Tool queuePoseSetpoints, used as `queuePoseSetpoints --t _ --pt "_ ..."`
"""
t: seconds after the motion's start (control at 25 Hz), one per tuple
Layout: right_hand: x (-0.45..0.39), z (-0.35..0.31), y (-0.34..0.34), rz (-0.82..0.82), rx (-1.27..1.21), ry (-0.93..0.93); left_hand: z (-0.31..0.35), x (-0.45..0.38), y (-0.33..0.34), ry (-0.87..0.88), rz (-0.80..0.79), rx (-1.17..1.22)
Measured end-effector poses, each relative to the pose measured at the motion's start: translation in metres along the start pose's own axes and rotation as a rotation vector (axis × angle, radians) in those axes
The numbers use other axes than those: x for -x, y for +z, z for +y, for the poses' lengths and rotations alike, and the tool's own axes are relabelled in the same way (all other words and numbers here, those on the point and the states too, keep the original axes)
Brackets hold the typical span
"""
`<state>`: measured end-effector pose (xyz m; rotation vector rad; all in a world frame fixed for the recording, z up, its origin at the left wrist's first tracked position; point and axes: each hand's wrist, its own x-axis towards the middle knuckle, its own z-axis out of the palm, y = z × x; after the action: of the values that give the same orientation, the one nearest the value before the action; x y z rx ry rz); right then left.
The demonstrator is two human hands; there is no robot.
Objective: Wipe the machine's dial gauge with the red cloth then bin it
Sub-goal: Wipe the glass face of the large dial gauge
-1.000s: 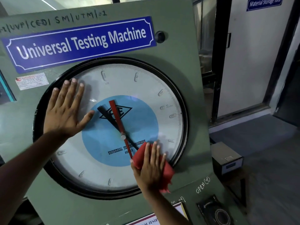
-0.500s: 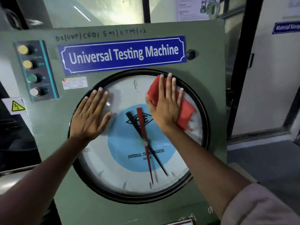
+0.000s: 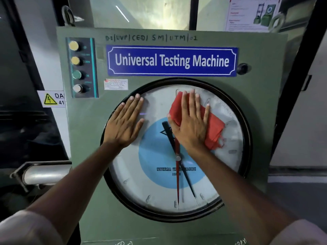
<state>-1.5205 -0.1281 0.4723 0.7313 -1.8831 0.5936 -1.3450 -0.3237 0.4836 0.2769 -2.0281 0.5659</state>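
Both palms are lying flat on the dial gauge (image 3: 159, 190) — the left hand (image 3: 123, 124) is bracing at the upper-left rim, fingers straight and close together. The right hand (image 3: 190, 124) is pressing the red cloth (image 3: 213, 128) against the glass, upper right of centre, fingers spread over it. Cloth looking bunched, perhaps folded — its lower corner is poking out past the little finger.

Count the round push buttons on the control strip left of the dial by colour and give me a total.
Yellow round push buttons: 2
Green round push button: 1
White round push button: 1
Total: 4
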Motion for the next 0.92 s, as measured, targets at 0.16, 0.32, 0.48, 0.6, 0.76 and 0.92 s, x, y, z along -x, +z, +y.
queuePoseSetpoints --t 0.16,0.32,0.48,0.6,0.76,0.92 --pt "0.026 -0.024 0.006 -0.091 -0.068 -0.402 -0.001 0.0 0.0 -0.001 0.002 -0.015" --pt "-0.001 0.013 -0.001 -0.062 0.028 -0.422 -0.001 0.0 0.004 0.003 0.02 -0.027" --pt "0.018 0.051 -0.005 -0.006 0.011 -0.042 0.001 0.0 0.004 -0.003 -0.011 -0.008" --pt "0.089 0.065 0.004 0.007 0.021 0.288 0.006 0.001 0.006 -0.02 -0.047 0.032" --pt "0.212 0.03 0.013 -0.101 -0.004 0.459 0.023 -0.001 0.009 -0.114 -0.063 0.079" --pt "0.254 0.004 0.018 -0.154 -0.061 0.415 0.032 -0.003 0.01 -0.15 -0.043 0.096"
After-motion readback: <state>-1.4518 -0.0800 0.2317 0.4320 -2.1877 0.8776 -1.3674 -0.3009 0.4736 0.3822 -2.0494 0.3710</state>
